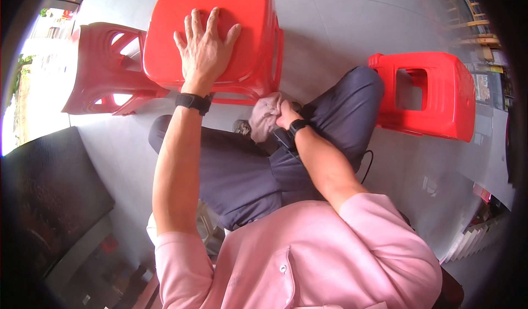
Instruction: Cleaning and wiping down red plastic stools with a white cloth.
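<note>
The left hand (204,47) lies flat, fingers spread, on the seat of the upright red stool (220,12), well inside the seat edges. The right hand (286,115) is closed around a grey cloth (265,116), held just below the stool's front edge, above the knees. A second stool (107,69) lies tipped, touching the left side. A third stool (440,89) stands apart at right; bare floor (341,28) lies between.

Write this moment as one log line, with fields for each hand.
left hand: flat, fingers spread, on red stool | right hand: gripping grey cloth below the stool's front edge
</note>
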A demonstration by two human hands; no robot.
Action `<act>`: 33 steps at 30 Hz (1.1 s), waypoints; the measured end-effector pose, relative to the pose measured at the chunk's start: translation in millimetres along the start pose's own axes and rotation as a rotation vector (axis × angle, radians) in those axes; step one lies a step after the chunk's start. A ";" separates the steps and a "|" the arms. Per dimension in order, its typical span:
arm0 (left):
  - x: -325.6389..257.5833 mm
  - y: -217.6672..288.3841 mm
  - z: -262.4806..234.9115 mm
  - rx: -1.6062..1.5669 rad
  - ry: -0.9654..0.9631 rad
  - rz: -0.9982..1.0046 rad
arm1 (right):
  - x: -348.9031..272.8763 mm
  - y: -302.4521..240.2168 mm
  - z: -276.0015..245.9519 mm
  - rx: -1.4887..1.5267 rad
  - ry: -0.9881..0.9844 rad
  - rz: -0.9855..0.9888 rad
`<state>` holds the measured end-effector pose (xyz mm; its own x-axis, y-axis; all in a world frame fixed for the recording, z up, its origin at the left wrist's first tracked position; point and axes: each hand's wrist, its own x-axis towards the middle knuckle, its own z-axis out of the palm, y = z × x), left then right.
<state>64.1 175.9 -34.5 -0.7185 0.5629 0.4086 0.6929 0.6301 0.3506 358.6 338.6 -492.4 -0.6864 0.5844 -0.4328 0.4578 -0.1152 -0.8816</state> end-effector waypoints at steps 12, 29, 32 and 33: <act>-44.3 -76.6 -31.9 0.264 -0.125 -0.151 | -67.2 -114.7 186.2 1.118 0.007 0.801; -45.5 -78.3 -26.7 0.266 -0.105 -0.159 | -138.9 -296.1 197.2 1.264 -0.390 0.762; -49.6 -87.5 -30.5 0.297 -0.101 -0.149 | -179.6 -341.6 227.9 1.288 0.035 0.644; -46.4 -82.1 -31.0 0.265 -0.116 -0.145 | -184.6 -324.8 227.9 1.170 -0.031 0.477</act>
<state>42.4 81.4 -56.1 -0.8213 0.5045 0.2664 0.5539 0.8169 0.1606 207.8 85.1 -169.1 -0.6112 0.2717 -0.7434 -0.0985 -0.9580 -0.2692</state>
